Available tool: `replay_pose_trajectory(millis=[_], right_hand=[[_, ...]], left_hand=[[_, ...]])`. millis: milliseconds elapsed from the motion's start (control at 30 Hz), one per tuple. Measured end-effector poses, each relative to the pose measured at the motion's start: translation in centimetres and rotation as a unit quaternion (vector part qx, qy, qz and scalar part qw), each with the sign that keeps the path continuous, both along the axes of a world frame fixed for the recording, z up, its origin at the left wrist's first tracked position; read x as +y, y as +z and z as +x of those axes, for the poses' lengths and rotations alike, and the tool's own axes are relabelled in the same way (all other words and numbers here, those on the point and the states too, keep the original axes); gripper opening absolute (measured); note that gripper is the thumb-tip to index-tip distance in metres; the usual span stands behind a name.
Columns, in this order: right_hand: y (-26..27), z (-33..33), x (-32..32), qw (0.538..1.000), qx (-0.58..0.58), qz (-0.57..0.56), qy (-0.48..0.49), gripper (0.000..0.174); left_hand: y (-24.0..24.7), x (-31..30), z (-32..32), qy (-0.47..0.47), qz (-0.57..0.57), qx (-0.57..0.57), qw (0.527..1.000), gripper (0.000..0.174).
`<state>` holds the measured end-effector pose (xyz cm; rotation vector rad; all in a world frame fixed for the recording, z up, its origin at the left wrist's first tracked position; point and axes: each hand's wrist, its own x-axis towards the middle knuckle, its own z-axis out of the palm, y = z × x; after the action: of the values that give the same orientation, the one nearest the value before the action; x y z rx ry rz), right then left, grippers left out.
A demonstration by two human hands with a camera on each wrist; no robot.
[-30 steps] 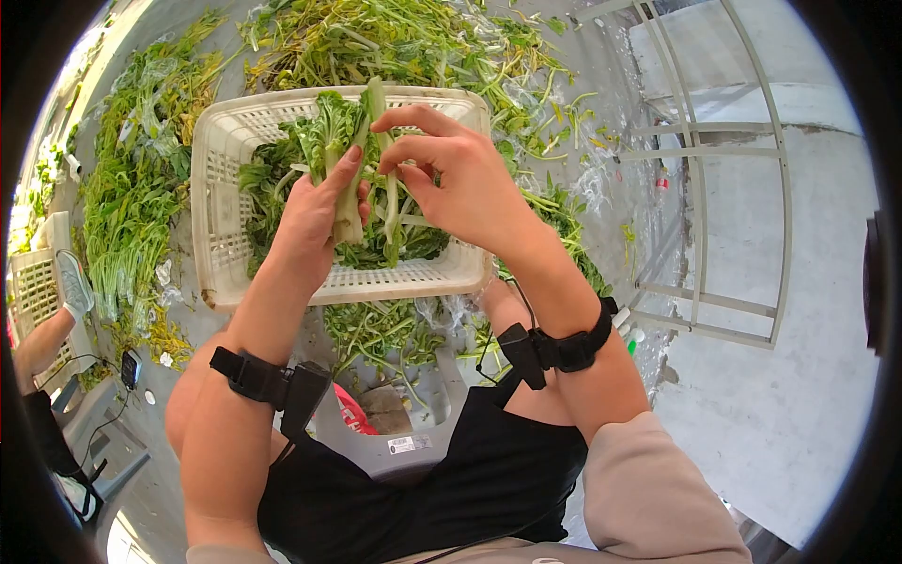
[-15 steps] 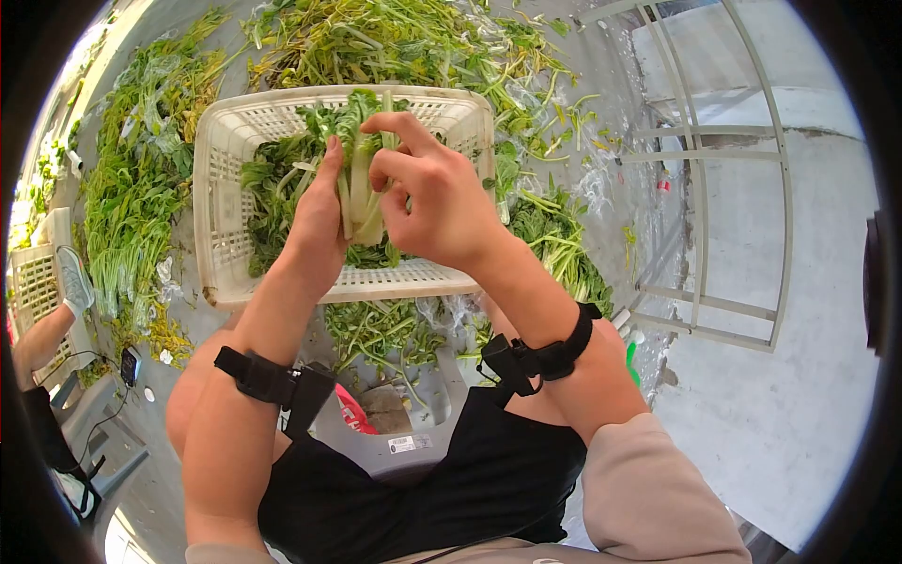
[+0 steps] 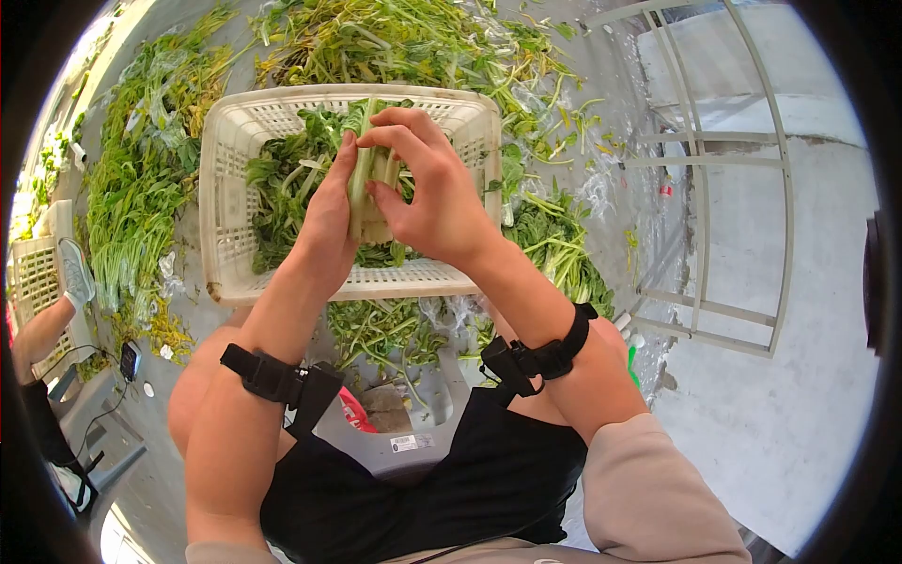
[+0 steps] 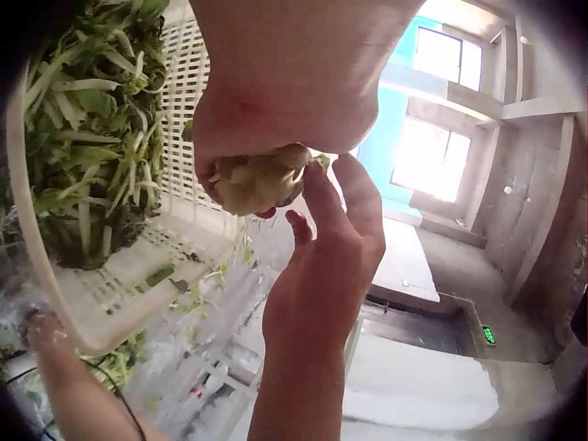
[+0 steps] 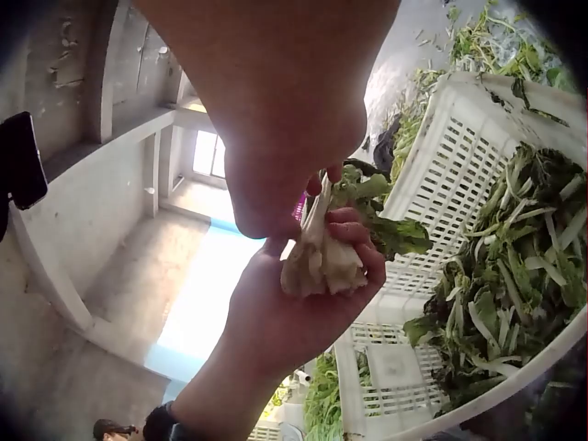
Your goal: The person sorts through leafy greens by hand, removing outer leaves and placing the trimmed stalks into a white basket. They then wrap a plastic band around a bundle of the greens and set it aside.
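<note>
- second slatted crate (image 3: 39,277), pale, at the far left edge; another person's shoe (image 3: 77,271), light grey-green, beside it.
- small black device (image 3: 130,361) with a screen, dark cable attached.
- long heap of leafy greens (image 3: 141,207), some yellowed, clear plastic film among them.
- slatted plastic crate (image 3: 224,188), off-white, rim grubby; trimmed greens (image 3: 277,197) inside.
- left wrist camera (image 3: 315,390), black, strapped to the forearm.
- left hand (image 3: 329,211), above the crate, fingers wrapped round the stalks of one bunch, thumb lying along the side.
- bunch of leafy greens (image 3: 360,193), thick pale stalks, held over the crate between both hands; cut ends toward the wearer, leaves pointing away.
- grey plastic stool (image 3: 376,454), white label at its edge, between the wearer's knees.
- right hand (image 3: 427,188), fingers bent, thumb apart from forefinger, fingertips touching the stalks; whether any stalk is pinched cannot be told.
- right wrist camera (image 3: 512,367), black, strapped likewise.
- loose pile of greens (image 3: 554,244), on the floor just right of the crate.
- metal frame (image 3: 723,161), pale grey bars, far right.
</note>
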<state>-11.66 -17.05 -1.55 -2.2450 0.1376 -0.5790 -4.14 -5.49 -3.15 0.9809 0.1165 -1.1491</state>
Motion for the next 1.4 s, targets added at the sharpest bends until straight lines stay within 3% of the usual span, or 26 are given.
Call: replay_pose_trajectory(millis=[67, 133, 233, 300, 367, 433, 467, 533, 600, 633, 700, 733, 800, 833, 900, 933, 967, 1100, 1167, 1267, 1400], right_hand=[[-0.2, 0.1, -0.1, 1.000, 0.006, 0.014, 0.001, 0.038], [0.1, 0.1, -0.1, 1.000, 0.012, 0.029, 0.001, 0.039], [1.0, -0.2, -0.4, 0.991, 0.046, 0.128, -0.002, 0.035], [1.0, -0.1, -0.6, 0.952, 0.010, 0.306, 0.004, 0.031], [-0.1, -0.1, -1.2, 0.956, -0.014, 0.292, -0.012, 0.027], [-0.7, -0.6, -2.4, 0.942, 0.099, 0.313, -0.074, 0.021], [-1.7, -0.9, -3.0, 0.943, 0.099, 0.310, -0.073, 0.021], [-5.1, -2.0, -4.5, 0.925, 0.229, 0.294, -0.070, 0.019], [-8.0, -3.8, -6.2, 0.909, 0.367, 0.194, -0.016, 0.023], [-9.0, -4.1, -6.8, 0.910, 0.367, 0.191, -0.011, 0.023], [-11.1, -4.3, -7.6, 0.855, 0.514, 0.004, 0.073, 0.030], [-12.6, -4.3, -8.0, 0.854, 0.515, 0.002, 0.077, 0.030], [-15.9, -3.8, -9.0, 0.799, 0.591, -0.057, 0.093, 0.034], [-17.9, -3.9, -9.3, 0.798, 0.592, -0.057, 0.099, 0.034], [-21.2, -3.7, -9.3, 0.784, 0.610, -0.112, 0.011, 0.037], [-22.4, -3.1, -9.2, 0.751, 0.654, -0.090, -0.013, 0.039], [-23.5, -3.0, -9.0, 0.750, 0.655, -0.090, -0.003, 0.039], [-24.2, -3.4, -6.2, 0.756, 0.644, -0.118, 0.019, 0.032], [-25.3, -4.0, -5.2, 0.793, 0.576, -0.196, -0.009, 0.025], [-26.2, -4.0, -4.9, 0.774, 0.602, -0.193, 0.003, 0.024], [-23.2, -3.6, -5.3, 0.793, 0.587, -0.162, -0.009, 0.023]], left_hand=[[0.0, 0.1, 0.1, 0.002, 0.009, -0.005, 1.000, 0.050], [-0.2, 0.5, 0.4, 0.027, 0.003, 0.006, 1.000, 0.033], [-0.7, 1.0, 1.5, 0.005, 0.017, -0.051, 0.999, 0.031], [-0.4, 1.1, 1.9, 0.036, 0.030, -0.051, 0.998, 0.032], [-0.2, 1.4, 2.5, 0.063, 0.052, -0.042, 0.996, 0.029], [0.0, 1.8, 3.2, 0.087, 0.031, -0.033, 0.995, 0.027], [0.0, 1.9, 3.8, 0.095, 0.017, -0.030, 0.995, 0.027], [0.4, 2.1, 4.6, 0.103, 0.015, -0.031, 0.994, 0.026], [0.9, 2.1, 5.0, 0.100, 0.022, -0.043, 0.994, 0.025], [1.1, 2.2, 5.0, 0.095, 0.035, -0.053, 0.993, 0.024], [1.0, 2.5, 5.2, 0.100, 0.033, -0.067, 0.992, 0.023], [0.7, 2.7, 5.4, 0.096, 0.026, -0.070, 0.993, 0.023], [0.9, 3.0, 5.5, 0.107, 0.027, -0.065, 0.992, 0.024], [0.7, 3.2, 5.6, 0.112, 0.030, -0.064, 0.991, 0.024], [0.1, 3.7, 6.0, 0.109, 0.047, -0.065, 0.991, 0.023], [-0.1, 4.0, 6.0, 0.106, 0.044, -0.073, 0.991, 0.022], [-0.3, 4.2, 6.1, 0.113, 0.052, -0.071, 0.990, 0.022], [0.1, 4.7, 6.0, 0.102, 0.079, -0.067, 0.989, 0.020], [0.0, 4.6, 6.1, 0.094, 0.094, -0.070, 0.989, 0.020], [0.0, 4.5, 5.8, 0.086, 0.113, -0.065, 0.988, 0.021], [-0.1, 4.0, 5.5, 0.101, 0.129, -0.063, 0.984, 0.024]])
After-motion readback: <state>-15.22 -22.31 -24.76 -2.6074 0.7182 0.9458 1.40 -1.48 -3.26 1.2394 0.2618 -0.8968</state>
